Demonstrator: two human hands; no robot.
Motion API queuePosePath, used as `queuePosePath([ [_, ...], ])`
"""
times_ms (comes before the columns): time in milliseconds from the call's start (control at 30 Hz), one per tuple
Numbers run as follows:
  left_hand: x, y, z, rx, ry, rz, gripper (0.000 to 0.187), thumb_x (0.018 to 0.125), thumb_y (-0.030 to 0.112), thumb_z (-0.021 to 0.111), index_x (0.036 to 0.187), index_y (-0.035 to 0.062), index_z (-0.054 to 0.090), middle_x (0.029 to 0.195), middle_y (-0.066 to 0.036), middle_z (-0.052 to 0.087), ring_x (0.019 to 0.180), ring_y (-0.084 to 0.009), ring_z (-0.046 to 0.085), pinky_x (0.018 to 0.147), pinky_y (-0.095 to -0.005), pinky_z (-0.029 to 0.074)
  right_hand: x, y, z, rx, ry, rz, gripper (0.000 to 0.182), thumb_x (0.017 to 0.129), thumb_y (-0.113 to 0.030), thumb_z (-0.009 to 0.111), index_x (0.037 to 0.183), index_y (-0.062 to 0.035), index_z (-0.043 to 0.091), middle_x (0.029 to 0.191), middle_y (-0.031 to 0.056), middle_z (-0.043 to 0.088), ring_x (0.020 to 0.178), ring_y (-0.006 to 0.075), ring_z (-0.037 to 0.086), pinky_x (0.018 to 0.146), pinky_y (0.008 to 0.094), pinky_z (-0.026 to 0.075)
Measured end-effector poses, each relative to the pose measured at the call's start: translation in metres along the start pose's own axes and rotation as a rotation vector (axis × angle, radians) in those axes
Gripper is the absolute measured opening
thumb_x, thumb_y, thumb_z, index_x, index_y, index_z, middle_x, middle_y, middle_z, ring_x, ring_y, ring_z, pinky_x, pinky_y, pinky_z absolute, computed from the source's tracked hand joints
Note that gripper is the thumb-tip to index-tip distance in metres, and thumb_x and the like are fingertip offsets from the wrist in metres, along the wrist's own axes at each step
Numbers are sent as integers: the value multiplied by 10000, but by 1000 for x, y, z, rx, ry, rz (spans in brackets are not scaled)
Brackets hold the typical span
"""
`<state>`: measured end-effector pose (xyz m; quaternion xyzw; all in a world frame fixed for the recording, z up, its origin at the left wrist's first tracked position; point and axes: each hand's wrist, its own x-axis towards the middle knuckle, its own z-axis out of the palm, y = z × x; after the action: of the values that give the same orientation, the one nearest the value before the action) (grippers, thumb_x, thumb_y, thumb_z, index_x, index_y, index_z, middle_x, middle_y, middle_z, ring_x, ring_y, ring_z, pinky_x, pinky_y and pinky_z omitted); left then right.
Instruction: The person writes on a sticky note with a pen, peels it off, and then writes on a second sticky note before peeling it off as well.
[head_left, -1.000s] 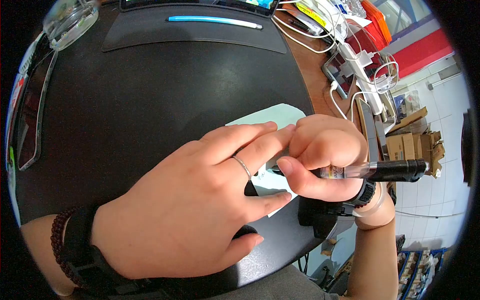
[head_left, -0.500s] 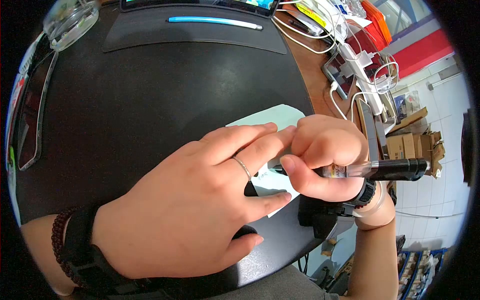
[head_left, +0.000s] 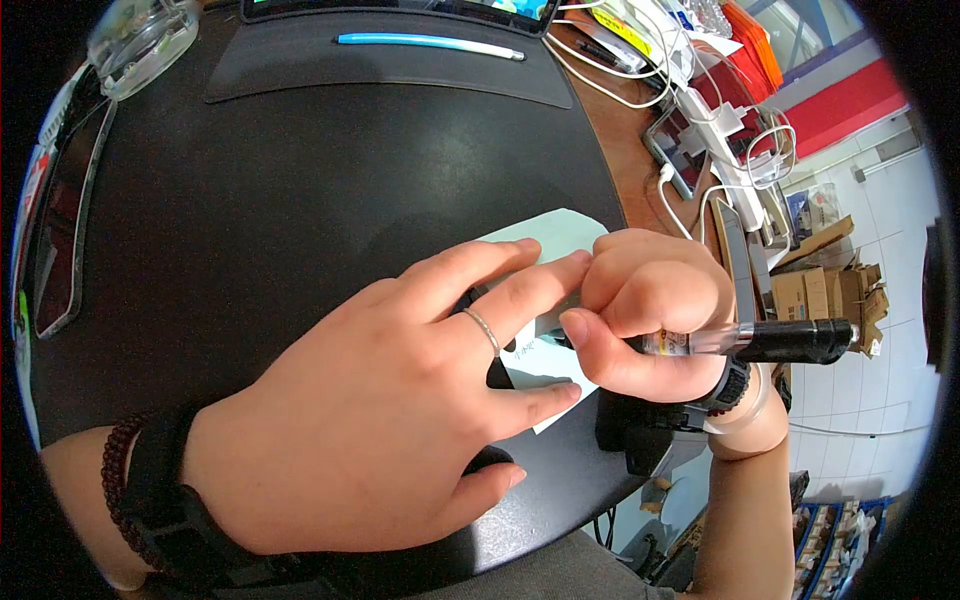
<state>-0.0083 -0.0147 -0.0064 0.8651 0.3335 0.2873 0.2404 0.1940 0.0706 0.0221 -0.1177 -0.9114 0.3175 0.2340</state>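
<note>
right hand (head_left: pixel 655 305) grips pen (head_left: pixel 795 341) — left hand (head_left: pixel 375 400) on pale paper (head_left: pixel 566 227)

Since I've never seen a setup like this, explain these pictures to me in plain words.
There is no machine here: a person works bare-handed, and one camera worn on the head, looking forward and down, takes every picture. On the smooth black desktop lies a pale green sheet of paper with small handwriting. The left hand lies spread over it. The right hand grips a black pen with a clear barrel. Farther back, a slim blue-and-white stick like a stylus lies on a flat dark flap.
</note>
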Motion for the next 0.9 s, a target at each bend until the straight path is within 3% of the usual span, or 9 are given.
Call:
queuePosePath([
  [67, 0, 0, 0, 8, -5, -1, 371, 675, 319, 730, 1024, 197, 695, 1264, -208, 472, 1196, -421, 419, 1020, -501, 366, 1, 0, 0, -16, 12, 0, 218, 772, -21, 672, 647, -50, 496, 631, 72, 542, 533, 261, 504, 501, 347, 371],
  [133, 0, 0, 0, 15, -9, -3, 372, 675, 320, 730, 1025, 198, 694, 1261, -206, 474, 1196, -419, 419, 1020, -499, 365, 1, 3, -1, -34, 0, -74, 287, 712, 105, 667, 675, -78, 448, 601, 43, 525, 494, 219, 489, 457, 332, 354],
  [767, -1, -1, 1, 16, 12, 13, 371, 678, 319, 717, 1028, 198, 690, 1270, -199, 477, 1212, -414, 414, 1041, -492, 354, 0, 1, -2, -5, -46, -70, 288, 720, 93, 663, 682, -88, 442, 608, 39, 521, 501, 223, 484, 460, 333, 350],
  [833, -1, -1, 1, 16, 15, 16, 370, 677, 318, 717, 1027, 197, 691, 1269, -199, 478, 1213, -415, 414, 1041, -492, 354, 0, -3, 2, -14, 43, 37, 241, 754, -5, 675, 633, -54, 472, 610, 76, 511, 522, 262, 496, 474, 351, 360],
  [900, -1, -1, 1, 13, 17, 14, 371, 675, 318, 720, 1024, 198, 692, 1268, -196, 479, 1211, -413, 415, 1038, -491, 357, 1, 2, -1, -16, 6, -25, 259, 730, 51, 668, 650, -71, 454, 603, 58, 513, 506, 242, 488, 462, 342, 348],
])
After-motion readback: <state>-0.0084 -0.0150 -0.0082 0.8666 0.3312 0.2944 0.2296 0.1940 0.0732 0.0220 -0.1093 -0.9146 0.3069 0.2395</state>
